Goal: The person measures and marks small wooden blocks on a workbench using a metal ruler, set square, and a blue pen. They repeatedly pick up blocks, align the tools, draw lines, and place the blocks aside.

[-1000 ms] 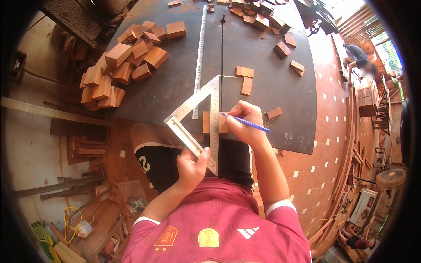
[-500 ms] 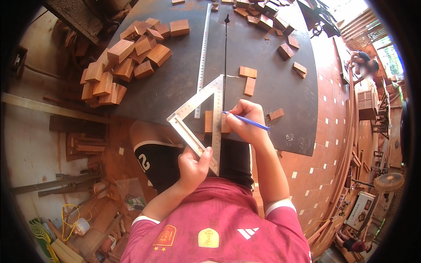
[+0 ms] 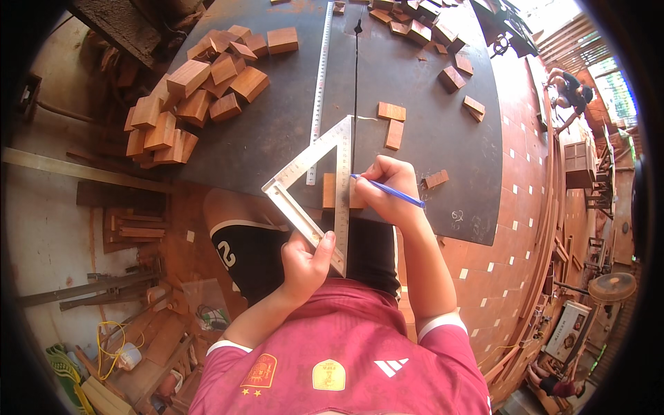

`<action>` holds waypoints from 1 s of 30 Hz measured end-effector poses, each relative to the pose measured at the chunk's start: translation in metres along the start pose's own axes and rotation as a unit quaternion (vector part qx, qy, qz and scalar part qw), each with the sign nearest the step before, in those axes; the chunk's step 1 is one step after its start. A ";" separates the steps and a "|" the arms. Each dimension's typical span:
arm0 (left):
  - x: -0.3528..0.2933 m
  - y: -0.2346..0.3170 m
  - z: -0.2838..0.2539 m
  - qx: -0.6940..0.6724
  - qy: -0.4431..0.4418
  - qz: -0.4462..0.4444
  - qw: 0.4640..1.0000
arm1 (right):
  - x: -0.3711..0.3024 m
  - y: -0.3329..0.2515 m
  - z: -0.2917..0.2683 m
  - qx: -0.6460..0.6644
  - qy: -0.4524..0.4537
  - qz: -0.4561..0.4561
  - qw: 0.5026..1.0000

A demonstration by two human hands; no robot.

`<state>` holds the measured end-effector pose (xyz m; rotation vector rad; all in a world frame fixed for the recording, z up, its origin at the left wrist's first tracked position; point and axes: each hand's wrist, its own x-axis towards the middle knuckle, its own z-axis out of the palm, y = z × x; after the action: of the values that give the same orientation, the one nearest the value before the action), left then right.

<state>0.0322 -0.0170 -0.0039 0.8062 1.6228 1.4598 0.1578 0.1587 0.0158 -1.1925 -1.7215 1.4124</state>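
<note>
There my left hand (image 3: 304,266) clasped the silver triangular metal square (image 3: 343,173), probably stiff and slick, by its thick, grippable edge, across a brown wooden block (image 3: 329,190) on the dark worktop (image 3: 277,138), my right hand (image 3: 387,190) pinching a slim blue pen (image 3: 408,198)!

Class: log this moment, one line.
left hand: grips silver metal triangular square; right hand: holds slim blue pen; brown rectangular wooden block: under square

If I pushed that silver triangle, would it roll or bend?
The silver triangle probably wouldn't roll: its sides are straight. It seems stiff, since three bars join at corners. The chunkier side in the left hand might feel heaviest.
</note>
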 end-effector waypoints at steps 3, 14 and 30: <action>0.000 0.000 0.000 0.001 0.001 -0.001 1.000 | 0.000 0.000 0.000 0.002 -0.002 0.000 1.000; -0.001 -0.004 0.000 -0.004 0.004 0.002 1.000 | -0.056 -0.021 0.000 -0.094 -0.117 -0.006 0.989; 0.055 -0.004 -0.131 -0.069 -0.009 -0.057 0.996 | -0.064 -0.003 -0.007 -0.121 0.112 -0.180 0.970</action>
<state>-0.1084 -0.0331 -0.0128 0.6372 1.5098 1.4617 0.1897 0.1034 0.0259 -1.0480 -1.8678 0.8406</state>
